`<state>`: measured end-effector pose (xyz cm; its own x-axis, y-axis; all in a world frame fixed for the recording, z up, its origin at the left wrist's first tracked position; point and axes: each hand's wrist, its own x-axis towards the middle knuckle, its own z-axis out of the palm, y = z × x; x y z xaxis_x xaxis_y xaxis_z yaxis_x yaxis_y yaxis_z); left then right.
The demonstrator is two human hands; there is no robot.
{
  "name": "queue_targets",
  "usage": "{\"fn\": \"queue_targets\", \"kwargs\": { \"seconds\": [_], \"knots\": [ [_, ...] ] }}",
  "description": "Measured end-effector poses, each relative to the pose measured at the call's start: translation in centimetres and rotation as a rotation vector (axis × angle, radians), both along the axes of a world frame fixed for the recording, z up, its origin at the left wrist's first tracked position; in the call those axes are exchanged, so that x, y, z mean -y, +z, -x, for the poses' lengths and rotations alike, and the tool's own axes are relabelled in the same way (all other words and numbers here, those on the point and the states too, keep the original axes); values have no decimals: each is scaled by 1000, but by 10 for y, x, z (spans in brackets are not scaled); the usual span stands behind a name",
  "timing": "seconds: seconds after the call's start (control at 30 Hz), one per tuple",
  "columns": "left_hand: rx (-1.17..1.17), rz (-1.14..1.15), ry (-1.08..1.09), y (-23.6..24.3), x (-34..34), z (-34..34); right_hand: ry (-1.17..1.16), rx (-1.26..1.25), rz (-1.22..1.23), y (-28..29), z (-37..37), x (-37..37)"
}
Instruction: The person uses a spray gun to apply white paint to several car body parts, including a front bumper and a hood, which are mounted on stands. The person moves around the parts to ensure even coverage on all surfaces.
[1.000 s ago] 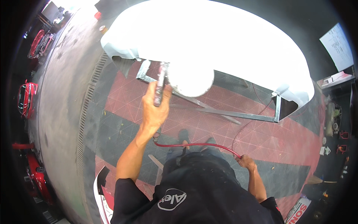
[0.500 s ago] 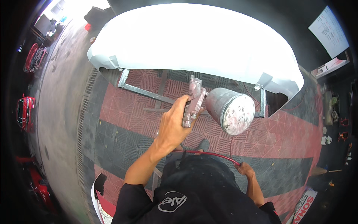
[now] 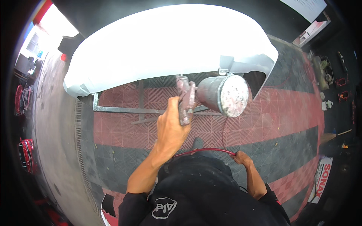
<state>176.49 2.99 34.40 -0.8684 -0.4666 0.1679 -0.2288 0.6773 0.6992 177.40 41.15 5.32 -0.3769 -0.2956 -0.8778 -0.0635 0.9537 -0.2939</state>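
Clasping a paint-crusted metal spray gun [image 3: 186, 100], the left hand [image 3: 171, 126] holds it near the lower edge of a wide white, curved bumper-like panel [image 3: 169, 41]; the right hand [image 3: 243, 158] has its grip around a thin red hose [image 3: 205, 149]. The tilted grey cylindrical cup [image 3: 209, 93] could drip if loosely closed; a careless swing could knock the panel. Counted: one gun, one cup, one held hose, one wide panel, two hands.

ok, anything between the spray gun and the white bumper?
Nothing visible. The left hand holds the gun with its tip toward the bumper; the cup sits to the gun's right, and the red hose runs on the body side, in the right hand.
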Motion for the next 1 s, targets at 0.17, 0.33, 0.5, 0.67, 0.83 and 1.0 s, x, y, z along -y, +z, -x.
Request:
{"fn": "queue_targets", "kwargs": {
  "seconds": [0.17,0.33,0.5,0.67,0.83,1.0],
  "knots": [
    [105,-129,-209,7,-15,32,-13,33,-70,14,-7,-1],
    [145,147,-284,18,-30,50,27,57,-91,15,-19,-7],
    [265,210,-266,51,-26,82,-63,108,-52,12,-29,7],
    [59,352,-120,52,-6,88,-55,59,31,-10,-20,30],
    [26,226,-194,18,-1,85,-112,55,39,-6,-10,64],
    [128,147,-397,-15,-45,108,-160,39,46,-20,-28,56]
  ]
}}
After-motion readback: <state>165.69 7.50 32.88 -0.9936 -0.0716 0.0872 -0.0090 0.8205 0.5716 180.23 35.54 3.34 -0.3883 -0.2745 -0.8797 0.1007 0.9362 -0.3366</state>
